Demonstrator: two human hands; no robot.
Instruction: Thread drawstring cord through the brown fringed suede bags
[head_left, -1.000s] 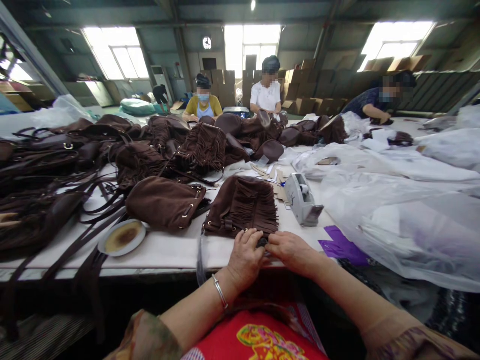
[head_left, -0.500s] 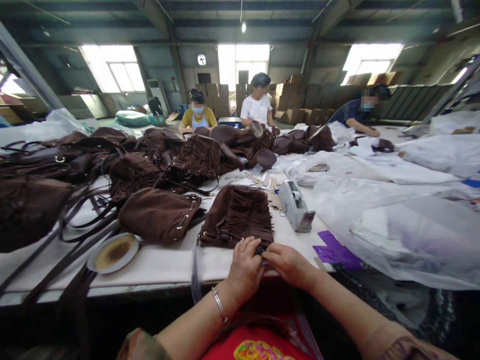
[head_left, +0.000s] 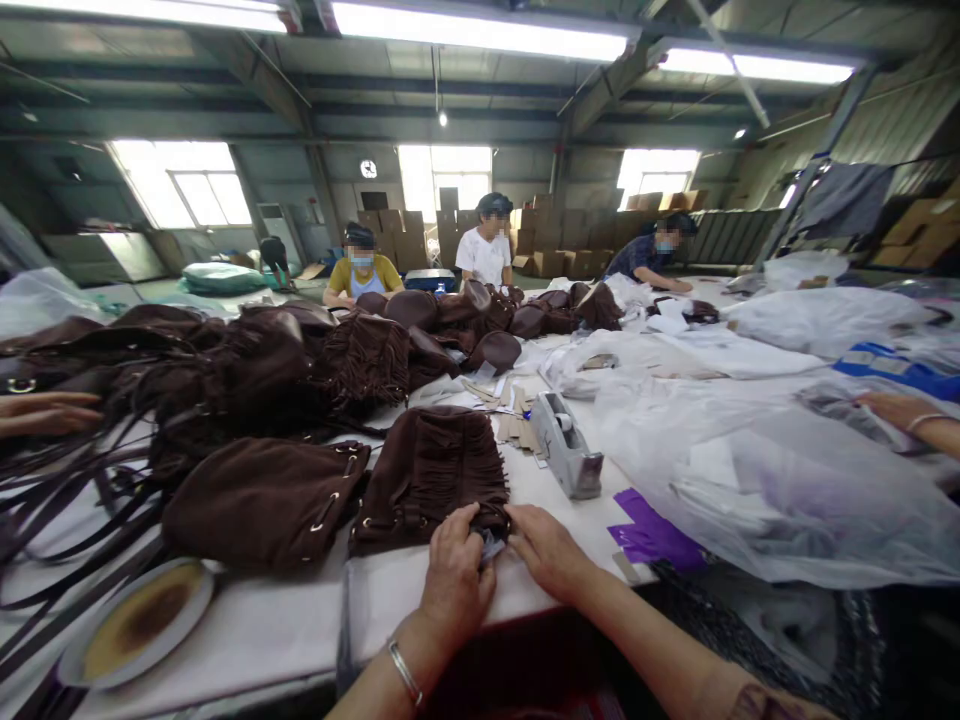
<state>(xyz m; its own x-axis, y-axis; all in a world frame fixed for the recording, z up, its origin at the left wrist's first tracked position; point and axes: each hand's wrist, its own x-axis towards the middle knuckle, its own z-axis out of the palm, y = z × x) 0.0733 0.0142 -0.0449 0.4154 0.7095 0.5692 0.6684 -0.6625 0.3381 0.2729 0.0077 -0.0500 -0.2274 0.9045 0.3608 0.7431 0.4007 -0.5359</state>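
Observation:
A brown suede fringed bag (head_left: 431, 470) lies on the white table (head_left: 292, 620) right in front of me. My left hand (head_left: 454, 575), with a metal bangle on the wrist, is closed on the bag's near edge. My right hand (head_left: 547, 550) pinches the same edge beside it. Between my fingers shows a small pale piece (head_left: 491, 545) that I cannot name. A second, plain brown bag (head_left: 262, 505) lies just to the left.
A grey tape dispenser (head_left: 566, 455) stands right of the bag, with purple scraps (head_left: 649, 535) and clear plastic bags (head_left: 787, 480) beyond. A plate with brown residue (head_left: 135, 625) sits at the near left. Several brown bags (head_left: 247, 360) pile up behind. Three people work at the far end; other hands reach in at both sides.
The view has tilted upward and swung left, so the table sits lower in the picture. My hands stay on the bag's near edge. Other people's hands have come into view at both sides.

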